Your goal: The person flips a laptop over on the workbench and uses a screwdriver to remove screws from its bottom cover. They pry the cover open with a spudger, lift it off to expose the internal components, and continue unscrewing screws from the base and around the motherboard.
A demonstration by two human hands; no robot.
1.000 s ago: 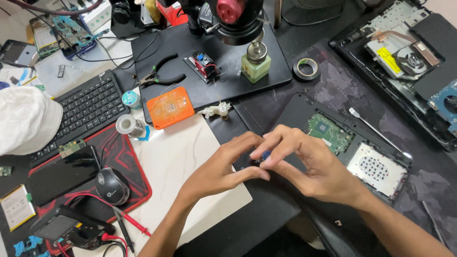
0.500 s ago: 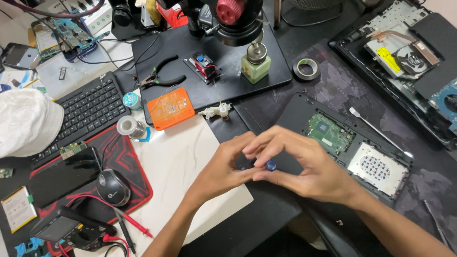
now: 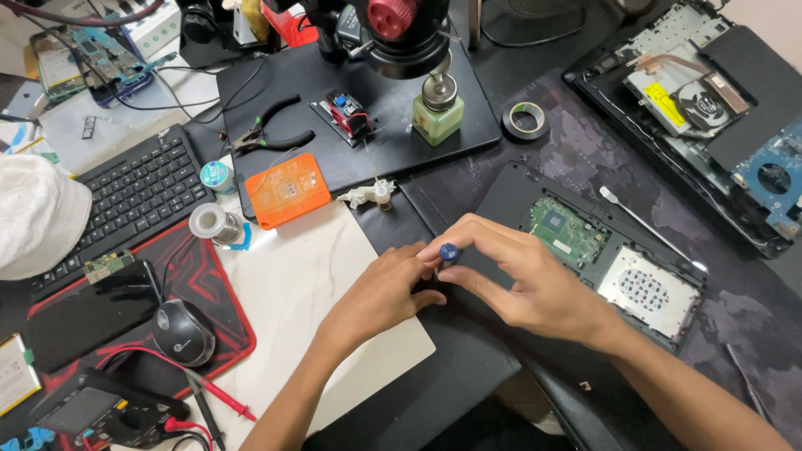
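Right hand [image 3: 535, 288]: fingers pinched around a small blue-capped tool [image 3: 449, 251], possibly a screwdriver, shaft hidden. Left hand [image 3: 380, 296]: fingertips closed against the same tool from the other side. Tool: held over the black mat's edge, beside the opened laptop base [image 3: 518, 196]. Nearby: white sheet [image 3: 292, 284], orange case [image 3: 286, 190], solder spool [image 3: 209, 223], mouse [image 3: 182, 331].

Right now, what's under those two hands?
Under the left hand and right hand, a blue-capped tool pokes out above the opened laptop base. Its tip is hidden by the fingers.
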